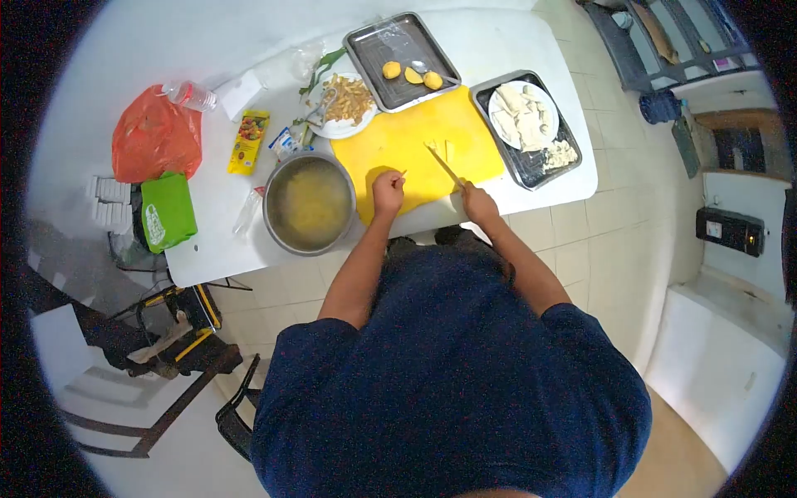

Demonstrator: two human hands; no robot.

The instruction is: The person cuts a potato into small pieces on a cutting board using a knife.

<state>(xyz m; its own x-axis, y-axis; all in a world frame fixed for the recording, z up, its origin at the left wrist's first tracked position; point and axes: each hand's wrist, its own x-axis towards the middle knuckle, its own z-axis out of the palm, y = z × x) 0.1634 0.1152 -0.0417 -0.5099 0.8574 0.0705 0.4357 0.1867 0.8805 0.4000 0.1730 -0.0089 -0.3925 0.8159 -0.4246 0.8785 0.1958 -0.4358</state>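
Note:
My right hand (479, 203) grips a knife (442, 163) by its handle, with the blade pointing away over the yellow cutting board (398, 145). Beside the blade tip lies a small pale-yellow cut piece (449, 151), perhaps potato. My left hand (388, 192) is closed above the board's near left part. A tiny yellowish bit shows at its fingertips, too small to name. Just left of that hand stands a metal pot (270, 207) with cloudy yellowish liquid (311, 203). On a metal tray (365, 50) behind the board are peeled yellow potatoes (391, 70) and a spoon (419, 66).
A second tray (531, 178) at right carries a plate of pale pieces (523, 116). Left of the board are a plate of brownish strips (347, 101), a yellow packet (248, 143), a red bag (158, 137), a green bag (168, 212) and a plastic bottle (191, 95).

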